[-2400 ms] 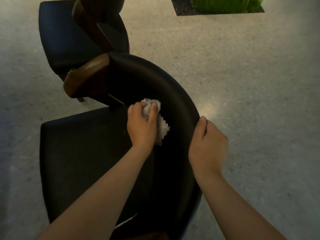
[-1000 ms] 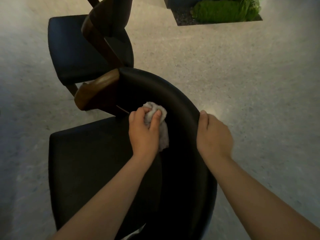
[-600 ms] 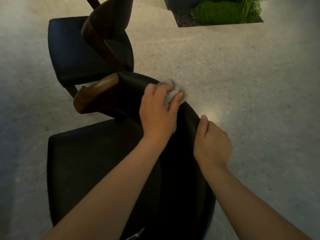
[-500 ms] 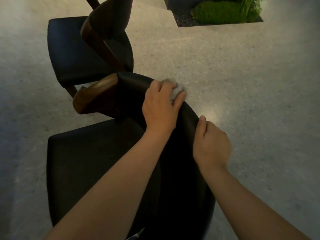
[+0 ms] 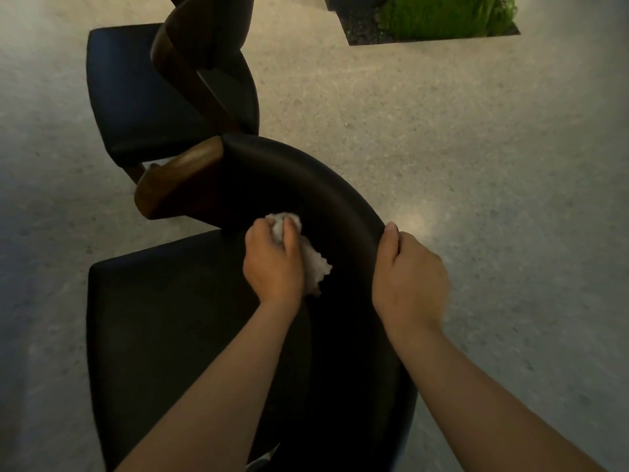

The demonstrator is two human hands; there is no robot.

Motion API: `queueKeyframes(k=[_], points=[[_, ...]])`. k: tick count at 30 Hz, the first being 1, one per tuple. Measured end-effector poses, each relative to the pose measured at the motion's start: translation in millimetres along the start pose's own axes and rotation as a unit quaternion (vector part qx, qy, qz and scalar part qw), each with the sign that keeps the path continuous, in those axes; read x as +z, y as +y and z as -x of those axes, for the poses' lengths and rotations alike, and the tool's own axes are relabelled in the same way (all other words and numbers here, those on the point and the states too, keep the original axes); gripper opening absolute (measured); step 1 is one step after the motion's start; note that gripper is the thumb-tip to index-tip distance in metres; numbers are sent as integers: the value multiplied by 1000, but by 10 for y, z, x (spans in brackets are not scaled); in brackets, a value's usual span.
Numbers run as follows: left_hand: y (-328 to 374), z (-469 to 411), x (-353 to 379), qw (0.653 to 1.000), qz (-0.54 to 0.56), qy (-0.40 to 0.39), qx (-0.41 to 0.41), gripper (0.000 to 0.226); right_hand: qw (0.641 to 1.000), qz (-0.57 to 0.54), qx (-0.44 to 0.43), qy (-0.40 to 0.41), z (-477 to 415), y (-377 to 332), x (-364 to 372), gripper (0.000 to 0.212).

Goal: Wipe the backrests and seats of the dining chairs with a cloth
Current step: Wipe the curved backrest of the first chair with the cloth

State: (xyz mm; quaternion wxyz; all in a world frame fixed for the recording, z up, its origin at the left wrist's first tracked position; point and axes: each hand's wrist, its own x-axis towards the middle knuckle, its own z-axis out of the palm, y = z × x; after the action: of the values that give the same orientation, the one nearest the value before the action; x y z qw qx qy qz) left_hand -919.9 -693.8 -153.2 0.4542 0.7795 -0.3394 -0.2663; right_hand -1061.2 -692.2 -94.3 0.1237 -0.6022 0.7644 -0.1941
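A dining chair stands below me with a black seat point(image 5: 163, 311) and a curved black backrest point(image 5: 326, 189) ending in a brown wooden arm point(image 5: 177, 178). My left hand point(image 5: 272, 264) grips a crumpled white cloth point(image 5: 315, 264) and presses it against the inner face of the backrest, low down near the seat. My right hand point(image 5: 408, 274) grips the top edge of the backrest from the outer side, thumb on the rim, its fingers hidden behind the backrest.
A second chair of the same kind point(image 5: 136, 93) stands just beyond, its wooden arm point(image 5: 183, 63) close to the first chair's. A dark planter with green moss point(image 5: 439, 15) sits at the top right. Speckled grey floor point(image 5: 476, 148) surrounds the chairs.
My left hand with the cloth has come down from the top rim of the backrest to its lower inner face. My right hand has kept its hold on the rim.
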Motion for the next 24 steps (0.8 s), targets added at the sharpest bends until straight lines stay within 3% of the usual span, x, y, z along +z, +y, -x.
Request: queueKeyframes(k=[6, 9, 24], points=[[446, -96, 5, 993, 60, 36, 94, 17, 1000, 7, 0, 3, 3, -6, 10, 50], [585, -68, 191, 988, 39, 14, 150, 24, 1000, 12, 4, 4, -8, -10, 18, 48], [38, 27, 344, 996, 88, 27, 15, 19, 1000, 7, 0, 3, 6, -1, 5, 50]])
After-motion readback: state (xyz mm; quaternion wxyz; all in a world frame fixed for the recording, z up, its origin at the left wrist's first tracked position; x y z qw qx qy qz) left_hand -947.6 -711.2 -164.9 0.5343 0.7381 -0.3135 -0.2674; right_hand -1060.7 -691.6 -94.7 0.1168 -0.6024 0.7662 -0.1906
